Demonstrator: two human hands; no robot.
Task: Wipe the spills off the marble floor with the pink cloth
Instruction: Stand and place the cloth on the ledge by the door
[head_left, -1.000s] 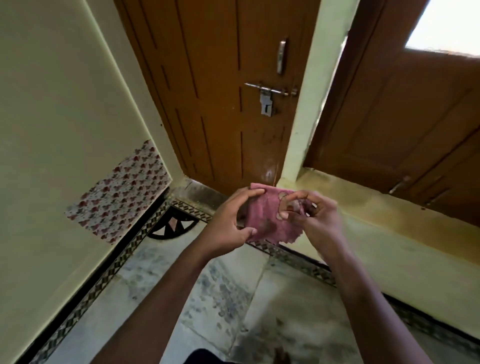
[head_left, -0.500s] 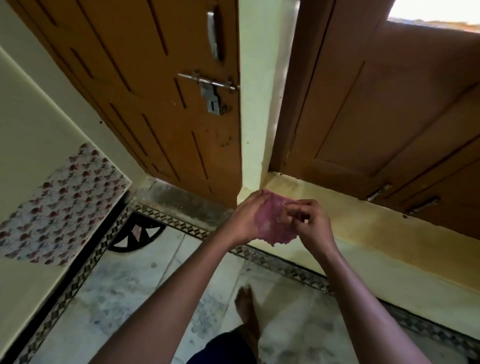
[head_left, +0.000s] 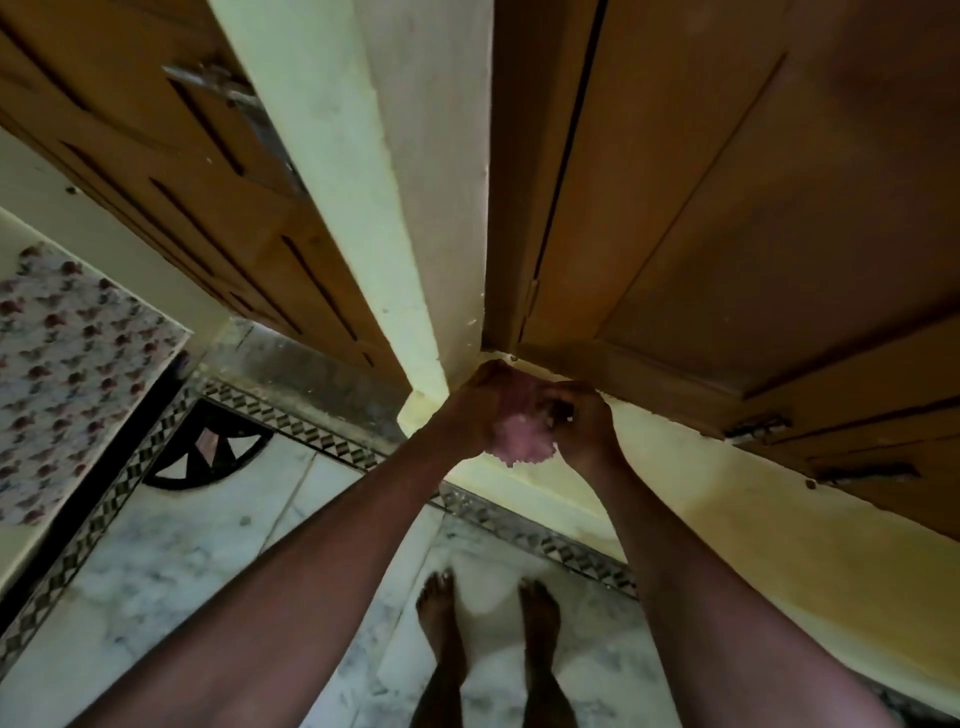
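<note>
- Pink cloth was bunched up betw. both hands, held in the air in front of the foot of the yellow pillar, above the floor, not touching it.
- Left hand gripped the cloth's left side, fingers curled over its top edge.
- Right hand pinched the cloth's right side w/ curled fingers; exact fingertip contact too blurred to tell.
- Both forearms reached fwd from the lower frame edge and met just right of the pillar's base.
- Marble floor lay below and left of the pillar, white-grey, w/ a black-and-white patterned border strip running along the pillar's foot.
- Two bare feet stood on the marble, below the pillar and the hands.
- Spills: couldn't make any out on the marble.
- Brown wooden door stood left of the pillar; a metal latch showed on it, blurred.
- Second wooden door right of the pillar, above a yellow ledge.
- Floral-patterned patch on the wall far left of the pillar.
</note>
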